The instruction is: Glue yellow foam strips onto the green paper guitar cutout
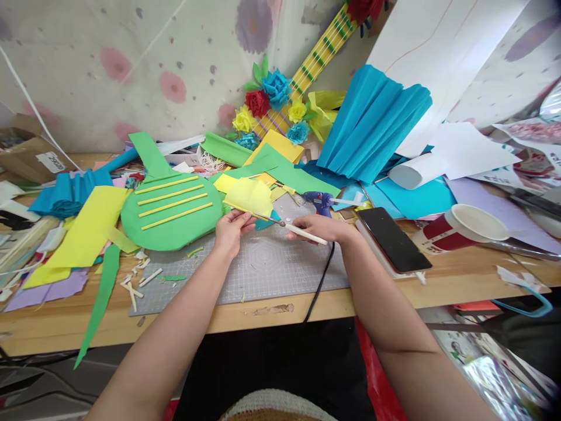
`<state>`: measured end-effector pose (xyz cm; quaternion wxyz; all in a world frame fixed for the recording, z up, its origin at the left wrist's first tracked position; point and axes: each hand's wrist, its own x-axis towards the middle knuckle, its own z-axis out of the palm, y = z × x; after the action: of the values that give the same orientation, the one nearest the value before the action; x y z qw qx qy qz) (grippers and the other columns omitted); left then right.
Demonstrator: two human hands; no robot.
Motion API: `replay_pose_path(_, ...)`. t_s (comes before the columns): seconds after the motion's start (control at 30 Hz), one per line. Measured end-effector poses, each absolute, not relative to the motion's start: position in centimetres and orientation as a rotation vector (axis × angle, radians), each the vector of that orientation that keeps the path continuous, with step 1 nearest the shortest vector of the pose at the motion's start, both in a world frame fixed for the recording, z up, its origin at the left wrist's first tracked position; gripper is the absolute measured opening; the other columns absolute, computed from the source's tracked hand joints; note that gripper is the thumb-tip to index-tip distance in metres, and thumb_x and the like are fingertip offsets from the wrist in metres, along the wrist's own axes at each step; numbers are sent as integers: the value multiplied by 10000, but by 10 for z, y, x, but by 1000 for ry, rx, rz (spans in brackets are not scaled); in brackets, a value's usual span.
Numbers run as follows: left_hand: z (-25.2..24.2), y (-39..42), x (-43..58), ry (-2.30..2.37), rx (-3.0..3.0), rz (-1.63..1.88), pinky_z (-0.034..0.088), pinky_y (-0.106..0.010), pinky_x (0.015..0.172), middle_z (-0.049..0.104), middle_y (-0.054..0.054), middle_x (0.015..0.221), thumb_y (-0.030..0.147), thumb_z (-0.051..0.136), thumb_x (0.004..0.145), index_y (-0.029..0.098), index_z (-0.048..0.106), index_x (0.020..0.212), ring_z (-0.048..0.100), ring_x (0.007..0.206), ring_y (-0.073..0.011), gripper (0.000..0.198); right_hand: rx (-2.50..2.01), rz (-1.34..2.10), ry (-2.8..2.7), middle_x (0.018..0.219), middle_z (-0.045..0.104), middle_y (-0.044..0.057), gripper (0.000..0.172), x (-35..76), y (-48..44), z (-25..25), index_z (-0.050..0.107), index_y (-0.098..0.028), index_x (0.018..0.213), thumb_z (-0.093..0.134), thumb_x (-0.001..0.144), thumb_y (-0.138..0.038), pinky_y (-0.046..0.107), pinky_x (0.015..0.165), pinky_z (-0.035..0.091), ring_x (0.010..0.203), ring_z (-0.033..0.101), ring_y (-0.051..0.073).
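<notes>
My left hand (234, 234) pinches a piece of yellow paper (250, 197) at its lower edge, above the grey cutting mat (289, 275). My right hand (318, 227) is closed round white-handled scissors (304, 234). Their blades point left and lie along the paper's lower edge, near my left fingers; whether the blades are apart I cannot tell. A scrap of blue paper (268, 222) shows just below the blades. Left of my left hand lies a round green paper shape (175, 231) with several yellow strips across it. A blue glue gun (319, 202) lies just beyond my right hand.
A black phone (394, 240) and a paper cup (464, 228) are on the right. Pleated blue paper (372, 126) leans at the back, beside a flower-trimmed paper guitar (313, 64). Yellow sheets (90, 228) and small white sticks (134, 295) lie on the left. A black cord (322, 283) crosses the table edge.
</notes>
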<state>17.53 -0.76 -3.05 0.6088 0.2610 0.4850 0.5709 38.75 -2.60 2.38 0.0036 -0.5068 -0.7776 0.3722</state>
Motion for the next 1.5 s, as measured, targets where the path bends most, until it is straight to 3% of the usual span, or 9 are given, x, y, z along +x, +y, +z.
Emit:
replay_pose_path(0.3,-30,-9,175,1113,593,1313,526,-191,573,674,-27,676,74,697,661,108,596,671,662,613,-114,107,-1616,1069,-2447,608,489,-2,562,390,-22,16,524,-168,680,445,703,-725,247,529,250,587,428,122)
replay_pose_path(0.57,-29,-10,176,1117,618,1298,517,-169,526,674,-19,678,85,703,659,115,605,696,663,624,-113,108,-1600,1036,-2515,712,544,12,589,391,-20,14,552,-174,778,478,664,-747,243,558,271,648,461,138)
replay_pose_path(0.83,-27,-13,179,1107,595,1304,520,-175,560,684,-27,722,99,709,653,120,600,709,672,680,-122,124,-1736,799,-2514,751,570,32,586,379,-24,17,534,-190,790,490,651,-758,246,569,267,673,481,158)
replay_pose_path(1.17,-30,-18,183,1093,623,1305,535,-205,567,647,22,668,96,735,610,178,446,784,678,671,-146,347,-1726,725,-2515,769,580,41,594,378,-24,12,525,-198,764,477,641,-777,247,579,263,674,479,168)
replay_pose_path(1.5,-32,-17,182,1078,642,1279,533,-196,555,656,7,712,120,747,602,181,422,772,684,701,-157,372,-1723,635,-2491,671,549,28,532,378,-23,10,526,-199,698,487,676,-729,254,558,237,636,461,160)
